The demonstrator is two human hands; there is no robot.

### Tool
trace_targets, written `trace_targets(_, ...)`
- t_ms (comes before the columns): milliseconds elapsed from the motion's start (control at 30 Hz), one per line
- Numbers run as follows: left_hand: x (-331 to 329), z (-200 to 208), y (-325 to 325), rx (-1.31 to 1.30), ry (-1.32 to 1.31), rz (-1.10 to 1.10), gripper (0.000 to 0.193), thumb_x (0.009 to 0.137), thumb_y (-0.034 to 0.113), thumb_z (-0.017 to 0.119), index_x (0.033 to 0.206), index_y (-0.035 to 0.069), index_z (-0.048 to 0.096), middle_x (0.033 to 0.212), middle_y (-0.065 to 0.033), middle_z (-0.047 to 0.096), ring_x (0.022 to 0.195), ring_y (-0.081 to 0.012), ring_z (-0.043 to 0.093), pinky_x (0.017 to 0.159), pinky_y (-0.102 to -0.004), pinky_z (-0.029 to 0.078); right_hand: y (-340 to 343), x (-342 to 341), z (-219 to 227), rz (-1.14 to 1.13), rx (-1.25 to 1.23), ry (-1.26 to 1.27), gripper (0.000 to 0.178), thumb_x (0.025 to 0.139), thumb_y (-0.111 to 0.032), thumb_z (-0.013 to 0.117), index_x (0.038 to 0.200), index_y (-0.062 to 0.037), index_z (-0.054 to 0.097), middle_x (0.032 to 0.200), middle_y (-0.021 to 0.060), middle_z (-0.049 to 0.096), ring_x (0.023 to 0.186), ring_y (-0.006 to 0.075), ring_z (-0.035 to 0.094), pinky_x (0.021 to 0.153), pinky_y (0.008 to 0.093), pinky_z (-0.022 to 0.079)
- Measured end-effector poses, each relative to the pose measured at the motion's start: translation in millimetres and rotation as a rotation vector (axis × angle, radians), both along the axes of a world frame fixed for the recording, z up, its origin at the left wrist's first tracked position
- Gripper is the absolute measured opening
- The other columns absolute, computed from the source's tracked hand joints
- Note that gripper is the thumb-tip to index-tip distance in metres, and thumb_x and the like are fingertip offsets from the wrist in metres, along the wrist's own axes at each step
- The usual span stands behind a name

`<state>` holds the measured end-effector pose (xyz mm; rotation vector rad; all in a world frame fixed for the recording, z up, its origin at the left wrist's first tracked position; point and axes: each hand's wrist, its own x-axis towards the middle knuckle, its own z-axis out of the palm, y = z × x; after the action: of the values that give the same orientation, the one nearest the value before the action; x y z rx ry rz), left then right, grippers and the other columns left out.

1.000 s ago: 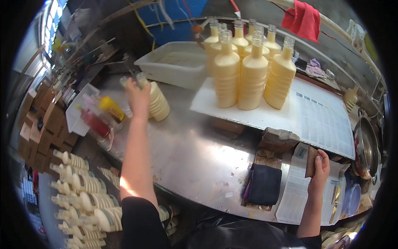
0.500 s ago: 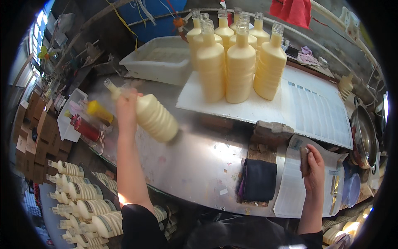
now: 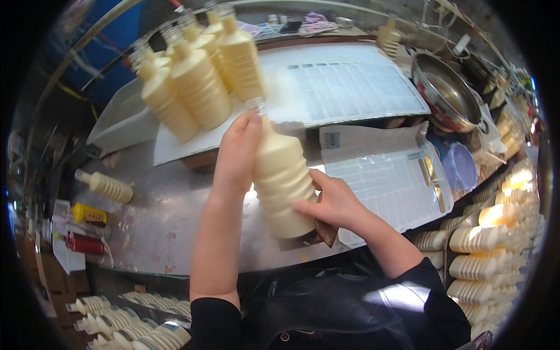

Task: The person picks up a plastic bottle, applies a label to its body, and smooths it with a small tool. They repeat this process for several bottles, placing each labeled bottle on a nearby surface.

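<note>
A cream-coloured ribbed plastic bottle [image 3: 280,175] with a clear threaded neck is tilted in front of me, over the metal table [image 3: 169,227]. My left hand [image 3: 240,149] is closed around its neck and shoulder. Against its lower right side rests my right hand [image 3: 335,201], thumb on the ribs and other fingers partly hidden. A small brown flat piece [image 3: 325,232] sticks out below that palm, held in the hand. Far left on the table is another cream bottle [image 3: 109,186]. Several more cream bottles [image 3: 201,87] stand grouped on a white board [image 3: 274,76].
Right of me lies a printed sheet [image 3: 379,175] with gold-coloured strips, beside a lilac bowl [image 3: 459,166] and a metal pan [image 3: 446,87]. A white tub [image 3: 116,119] is at the back left. Yellow [image 3: 90,214] and red [image 3: 84,243] containers sit near the left edge. Bottles lie stacked low on both sides.
The view has turned right. My left hand has brought the bottle from the left to in front of me. My right hand, with the brown piece, has moved inward and now touches the bottle.
</note>
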<state>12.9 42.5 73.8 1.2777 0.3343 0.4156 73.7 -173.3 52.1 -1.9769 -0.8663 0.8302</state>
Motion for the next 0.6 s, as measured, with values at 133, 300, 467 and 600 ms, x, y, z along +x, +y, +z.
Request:
trace_targets(133, -10.6, -42.5, -52.5, 0.583, 0.155, 0.159, 0.067, 0.096, 0.011, 0.064, 0.156, 0.0, 0.036, 0.153, -0.0198, 0.042, 0.137, -0.0274, 0.047, 0.114, -0.0374, 0.04, -14.4, 9.6, -37.3, -0.164, 0.134, 0.205, 0.066, 0.083, -0.042, 0.077, 0.133, -0.0009, 0.061, 0.117, 0.0205, 0.073, 0.109, 0.0306, 0.071, 0.095, 0.0392, 0.055)
trace_targets(300, -41.0, -48.1, -81.0, 0.272, 0.233, 0.104, 0.096, 0.09, 0.01, 0.068, 0.166, 0.012, 0.009, 0.157, -0.0205, 0.036, 0.138, -0.0306, 0.045, 0.115, -0.0414, 0.039, -11.4, 1.9, -29.2, -0.177, 0.128, 0.186, 0.068, 0.085, -0.042, 0.076, 0.135, -0.0002, 0.058, 0.113, 0.0223, 0.073, 0.104, 0.0354, 0.072, 0.091, 0.0414, 0.055)
trace_targets(467, -39.3, -63.9, -88.1, 0.245, 0.144, 0.185, 0.091, 0.093, 0.007, 0.063, 0.166, 0.013, 0.01, 0.158, -0.0193, 0.035, 0.139, -0.0299, 0.044, 0.116, -0.041, 0.038, -22.0, -5.8, -37.1, -0.196, 0.181, -0.059, 0.065, 0.092, -0.039, 0.071, 0.14, -0.0003, 0.054, 0.114, 0.0222, 0.071, 0.098, 0.0399, 0.07, 0.089, 0.0433, 0.055)
trace_targets(600, -38.7, -59.5, -94.6, 0.217, 0.217, 0.259, 0.09, 0.092, -0.004, 0.054, 0.167, 0.014, 0.008, 0.16, -0.0207, 0.033, 0.141, -0.0308, 0.041, 0.118, -0.0416, 0.033, -65.4, -2.4, -33.6, -0.186, 0.208, -0.092, 0.041, 0.095, -0.031, 0.065, 0.128, -0.0061, 0.066, 0.108, 0.0156, 0.07, 0.089, 0.0369, 0.068, 0.082, 0.0438, 0.054)
